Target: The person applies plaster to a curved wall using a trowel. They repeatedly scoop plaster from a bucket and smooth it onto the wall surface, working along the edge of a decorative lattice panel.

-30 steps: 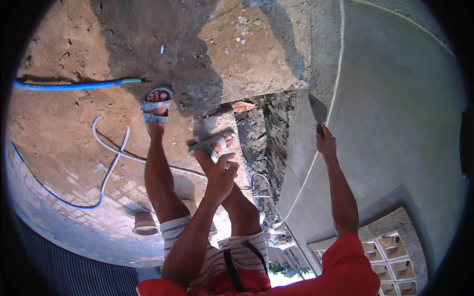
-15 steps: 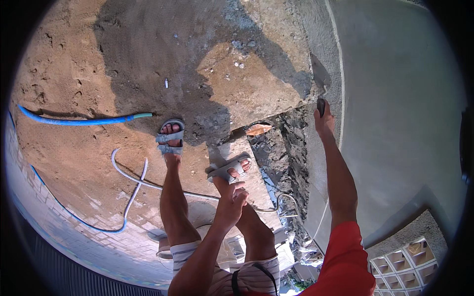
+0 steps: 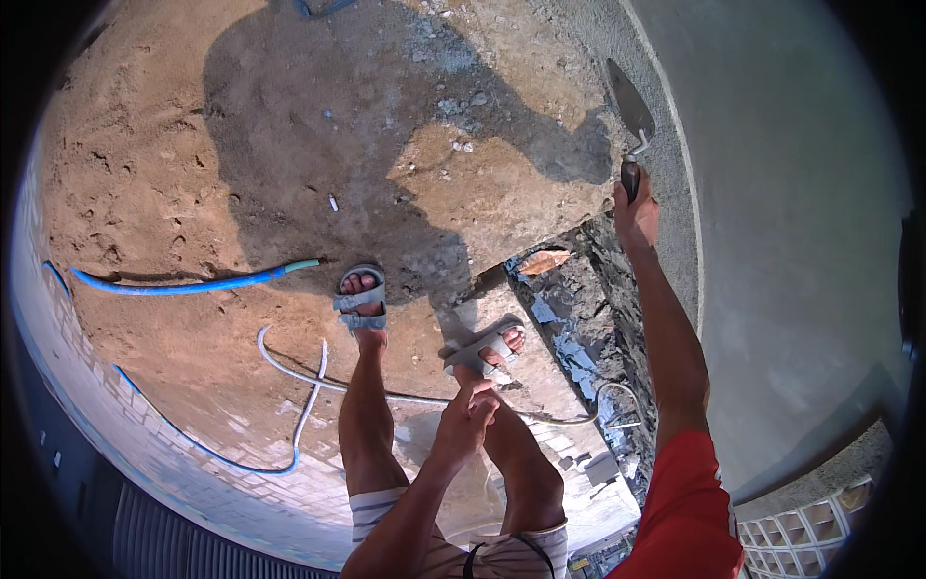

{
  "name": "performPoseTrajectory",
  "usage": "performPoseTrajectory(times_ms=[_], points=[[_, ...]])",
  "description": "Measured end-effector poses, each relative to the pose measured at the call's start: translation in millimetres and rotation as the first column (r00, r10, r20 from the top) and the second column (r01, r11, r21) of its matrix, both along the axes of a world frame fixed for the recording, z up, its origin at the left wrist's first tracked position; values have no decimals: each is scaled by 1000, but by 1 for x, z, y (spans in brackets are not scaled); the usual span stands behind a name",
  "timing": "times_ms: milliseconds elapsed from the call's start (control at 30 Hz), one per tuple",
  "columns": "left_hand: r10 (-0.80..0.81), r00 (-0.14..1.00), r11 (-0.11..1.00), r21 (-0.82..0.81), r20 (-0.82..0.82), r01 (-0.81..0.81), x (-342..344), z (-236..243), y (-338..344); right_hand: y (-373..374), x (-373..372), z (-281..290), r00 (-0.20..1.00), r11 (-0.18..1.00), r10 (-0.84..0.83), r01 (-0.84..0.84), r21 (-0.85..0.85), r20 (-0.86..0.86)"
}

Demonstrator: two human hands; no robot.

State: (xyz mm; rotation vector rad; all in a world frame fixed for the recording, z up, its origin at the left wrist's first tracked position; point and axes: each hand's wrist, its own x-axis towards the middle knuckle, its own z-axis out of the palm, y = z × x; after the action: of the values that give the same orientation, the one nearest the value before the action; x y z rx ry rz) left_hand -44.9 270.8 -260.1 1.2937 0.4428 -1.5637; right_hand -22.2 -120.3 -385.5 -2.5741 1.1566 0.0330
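My right hand (image 3: 637, 220) is wrapped round the dark handle of a pointed trowel (image 3: 632, 104), arm stretched far forward. The grey blade points away from me and lies over the rough grey cement strip (image 3: 680, 183) along the base of the smooth grey wall (image 3: 791, 222). Whether the blade touches the strip I cannot tell. My left hand (image 3: 461, 425) hangs in front of my right leg, fingers loosely bent and apart, with nothing visible in it.
Beside my right foot runs a trench (image 3: 608, 299) of dark broken soil, with a dry brown leaf (image 3: 545, 261) at its edge. A blue hose (image 3: 193, 287) and a grey hose (image 3: 309, 410) lie on sandy ground. Pierced blocks (image 3: 810, 526) stand at lower right.
The view has shifted, so ground and feet sit further right and lower. The trowel blade has turned and shows broader, its tip further forward. My left hand stays by my leg.
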Motion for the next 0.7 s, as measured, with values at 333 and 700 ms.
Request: performPoseTrajectory(times_ms=[333, 700], points=[[-22, 997, 1000, -19, 68, 23, -7, -12, -4, -4, 10, -13, 993, 999, -30, 31, 7, -117], [-46, 999, 999, 17, 27, 45, 8, -4, -13, 2, 38, 6, 996, 999, 24, -26, 28, 91]])
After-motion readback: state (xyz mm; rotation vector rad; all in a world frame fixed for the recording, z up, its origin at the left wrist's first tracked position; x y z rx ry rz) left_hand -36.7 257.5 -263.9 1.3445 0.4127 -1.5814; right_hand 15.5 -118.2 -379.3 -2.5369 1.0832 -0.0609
